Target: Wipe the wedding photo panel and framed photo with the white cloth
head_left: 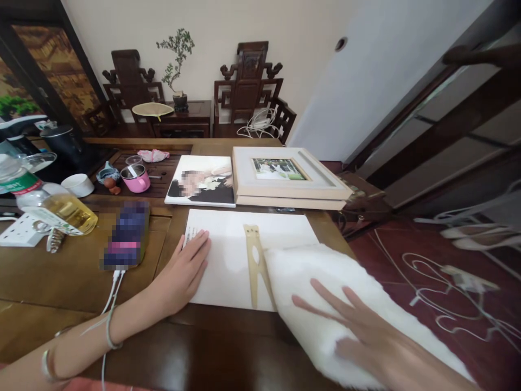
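fingers of the right hand were spread wide, palm down on a white fluffy cloth — the thumb pressed into the pile, though whether it pinched a fold i could not tell. the cloth lay over the right part of a white board, its edge meeting a golden two-legged piece there. the cloth looked light, soft and limp, easiest to gather by the handful from above; the board seemed thin, stiff and perhaps slick — better taken by opposite edges and not flexed. on the board's left side rested the left hand, laid flat, fingers nearly together, gripping nothing. just beyond the board, a photo panel lay flat on the table, with a pale picture frame close on its right. farther left were a phone on white cables, a pink cup and a bottle of yellow liquid. carved chairs stood behind.
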Tool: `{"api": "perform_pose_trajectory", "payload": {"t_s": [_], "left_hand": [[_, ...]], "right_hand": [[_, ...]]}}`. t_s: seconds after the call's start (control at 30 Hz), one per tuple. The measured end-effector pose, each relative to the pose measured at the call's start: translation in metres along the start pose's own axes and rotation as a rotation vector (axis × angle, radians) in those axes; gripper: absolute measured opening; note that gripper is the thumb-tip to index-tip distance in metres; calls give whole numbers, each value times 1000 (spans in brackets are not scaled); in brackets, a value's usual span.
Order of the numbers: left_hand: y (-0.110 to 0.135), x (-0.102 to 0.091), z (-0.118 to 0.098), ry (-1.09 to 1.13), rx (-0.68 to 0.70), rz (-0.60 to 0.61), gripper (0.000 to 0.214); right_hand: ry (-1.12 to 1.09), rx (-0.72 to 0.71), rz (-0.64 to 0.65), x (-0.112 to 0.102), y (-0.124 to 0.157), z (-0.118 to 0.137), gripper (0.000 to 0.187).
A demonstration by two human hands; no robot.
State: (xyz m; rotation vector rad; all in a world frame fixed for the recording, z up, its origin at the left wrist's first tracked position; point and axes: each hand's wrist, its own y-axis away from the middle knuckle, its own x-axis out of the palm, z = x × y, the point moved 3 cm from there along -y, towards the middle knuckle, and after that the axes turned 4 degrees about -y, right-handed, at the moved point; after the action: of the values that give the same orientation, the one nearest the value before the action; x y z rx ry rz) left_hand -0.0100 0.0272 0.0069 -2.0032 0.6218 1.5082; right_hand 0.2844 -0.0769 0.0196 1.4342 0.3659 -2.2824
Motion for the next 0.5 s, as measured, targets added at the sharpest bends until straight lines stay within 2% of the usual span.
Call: {"api": "perform_pose_trajectory", "payload": {"t_s": [0.07, 0.13, 0.2, 0.37, 0.43, 0.5], "left_hand": [[0, 0, 0, 4, 3, -10, 44], [0, 0, 0, 4, 5, -13, 44], [0, -1, 0, 0, 8, -9, 44], [0, -4, -1, 14, 14, -22, 43], [0, -4, -1, 16, 16, -24, 44], [0, -4, -1, 11, 15, -23, 45]], "right_hand": [[-50, 27, 32, -4, 13, 0, 43], [-68, 18, 42, -10, 12, -4, 43], [-40, -17, 29, -16, -6, -9, 42], [89, -104, -45, -26, -75, -28, 37], [108, -109, -82, -25, -91, -34, 37], [112, -126, -110, -24, -93, -35, 39]]}}
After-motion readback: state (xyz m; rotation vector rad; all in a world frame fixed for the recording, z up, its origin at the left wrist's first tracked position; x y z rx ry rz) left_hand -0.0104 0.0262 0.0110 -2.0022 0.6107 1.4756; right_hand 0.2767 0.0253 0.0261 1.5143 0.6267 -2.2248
